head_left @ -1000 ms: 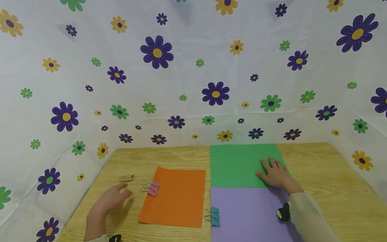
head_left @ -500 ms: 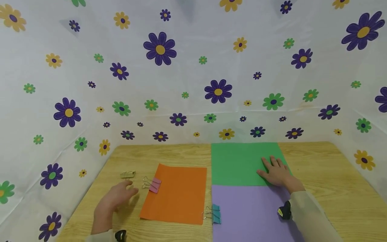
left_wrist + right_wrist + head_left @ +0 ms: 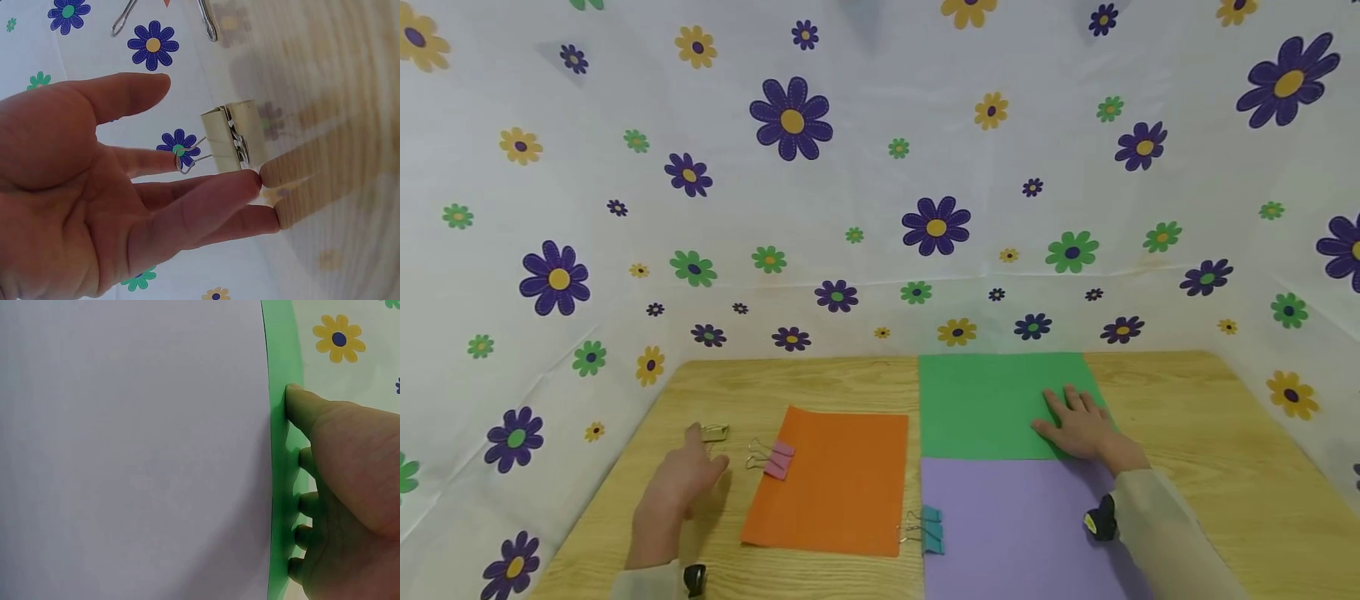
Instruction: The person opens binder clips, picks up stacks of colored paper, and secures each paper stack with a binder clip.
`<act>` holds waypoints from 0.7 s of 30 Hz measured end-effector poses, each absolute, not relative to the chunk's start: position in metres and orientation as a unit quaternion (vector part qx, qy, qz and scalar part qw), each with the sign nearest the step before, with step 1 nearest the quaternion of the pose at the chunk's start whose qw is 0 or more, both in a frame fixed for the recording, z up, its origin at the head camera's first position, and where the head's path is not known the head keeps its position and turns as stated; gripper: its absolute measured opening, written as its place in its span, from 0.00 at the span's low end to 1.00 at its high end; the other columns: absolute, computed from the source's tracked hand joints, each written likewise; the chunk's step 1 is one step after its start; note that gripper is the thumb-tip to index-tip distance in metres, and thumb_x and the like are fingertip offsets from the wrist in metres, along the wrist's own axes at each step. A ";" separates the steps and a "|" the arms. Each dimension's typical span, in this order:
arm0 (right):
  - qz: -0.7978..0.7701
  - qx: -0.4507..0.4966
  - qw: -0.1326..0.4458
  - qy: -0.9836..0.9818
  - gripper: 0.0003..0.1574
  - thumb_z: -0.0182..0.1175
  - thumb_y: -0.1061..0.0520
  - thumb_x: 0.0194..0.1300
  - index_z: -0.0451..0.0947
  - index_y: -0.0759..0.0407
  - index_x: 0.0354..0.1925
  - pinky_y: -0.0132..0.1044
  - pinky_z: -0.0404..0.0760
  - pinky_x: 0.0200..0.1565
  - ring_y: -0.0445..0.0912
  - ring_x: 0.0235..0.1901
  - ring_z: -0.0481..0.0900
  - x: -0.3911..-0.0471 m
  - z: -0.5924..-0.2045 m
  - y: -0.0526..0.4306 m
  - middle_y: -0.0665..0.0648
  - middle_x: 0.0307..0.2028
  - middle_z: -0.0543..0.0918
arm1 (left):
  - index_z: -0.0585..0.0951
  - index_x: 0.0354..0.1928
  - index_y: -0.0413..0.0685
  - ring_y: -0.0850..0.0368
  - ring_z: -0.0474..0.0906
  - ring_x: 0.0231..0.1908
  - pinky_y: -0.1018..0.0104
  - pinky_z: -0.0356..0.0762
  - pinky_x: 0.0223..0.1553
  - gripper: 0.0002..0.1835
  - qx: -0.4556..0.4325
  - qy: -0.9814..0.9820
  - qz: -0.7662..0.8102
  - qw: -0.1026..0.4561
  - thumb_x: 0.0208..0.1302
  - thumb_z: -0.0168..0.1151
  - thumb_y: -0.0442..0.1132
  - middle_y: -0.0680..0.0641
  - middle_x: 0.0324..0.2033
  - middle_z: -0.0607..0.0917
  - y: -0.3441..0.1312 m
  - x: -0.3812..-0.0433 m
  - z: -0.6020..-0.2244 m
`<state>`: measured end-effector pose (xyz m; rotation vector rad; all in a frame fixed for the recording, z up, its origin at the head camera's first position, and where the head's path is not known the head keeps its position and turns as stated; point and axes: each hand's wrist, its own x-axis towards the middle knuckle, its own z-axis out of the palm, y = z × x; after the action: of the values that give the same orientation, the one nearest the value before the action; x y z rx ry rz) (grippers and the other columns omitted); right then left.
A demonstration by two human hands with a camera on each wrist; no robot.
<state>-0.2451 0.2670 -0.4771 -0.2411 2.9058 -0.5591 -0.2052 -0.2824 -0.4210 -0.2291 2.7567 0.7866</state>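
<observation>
My left hand (image 3: pixel 677 479) is at a pale yellow binder clip (image 3: pixel 715 433) on the left of the table. In the left wrist view, fingertips meet the tabletop beside the clip (image 3: pixel 234 137), and the thumb stands apart from it, so nothing is gripped. With fingers spread, my right hand (image 3: pixel 1081 429) rests on a green sheet (image 3: pixel 985 408). A purple sheet (image 3: pixel 1000 517) lies against the green one's near edge, a teal binder clip (image 3: pixel 932 531) on its left side. Between the hands lies an orange sheet (image 3: pixel 835 483) with a pink binder clip (image 3: pixel 779 460) at its left edge.
Under everything is a wood-grain table (image 3: pixel 1180 408). A white flower-printed cloth (image 3: pixel 865 192) hangs behind it and along both sides. The wire handles of the pink and teal clips stick out leftward past their sheets.
My left hand has moved forward to the yellow clip, its index finger now reaching beside the clip's left end. The right hand stays on the green sheet. The head view has shifted slightly.
</observation>
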 end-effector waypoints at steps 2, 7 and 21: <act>-0.186 -0.078 0.090 0.975 0.46 0.47 0.41 0.76 0.51 0.73 0.73 0.76 0.47 0.64 0.80 0.69 0.42 -0.244 -0.475 0.265 0.84 0.71 0.45 | 0.38 0.72 0.25 0.49 0.76 0.19 0.58 0.76 0.21 0.42 -0.075 0.954 0.259 0.130 0.72 0.49 0.42 0.33 0.29 0.79 -0.283 -0.207 -0.420; -0.185 -0.079 0.092 0.975 0.46 0.47 0.41 0.76 0.51 0.73 0.73 0.76 0.47 0.64 0.80 0.69 0.42 -0.245 -0.472 0.263 0.84 0.71 0.45 | 0.45 0.68 0.23 0.46 0.75 0.21 0.58 0.75 0.21 0.36 -0.073 0.957 0.254 0.117 0.72 0.48 0.42 0.30 0.30 0.77 -0.283 -0.207 -0.420; -0.201 -0.086 0.092 0.971 0.52 0.44 0.33 0.74 0.50 0.71 0.74 0.76 0.43 0.65 0.79 0.70 0.39 -0.249 -0.484 0.271 0.83 0.71 0.43 | 0.59 0.51 0.16 0.48 0.74 0.16 0.59 0.73 0.20 0.23 -0.069 0.964 0.236 0.100 0.73 0.37 0.38 0.35 0.25 0.73 -0.290 -0.207 -0.422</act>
<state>-0.2491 0.2709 -0.4841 -0.2546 2.8854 -0.5973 -0.2066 -0.2899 -0.4223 -0.2044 2.8498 0.6975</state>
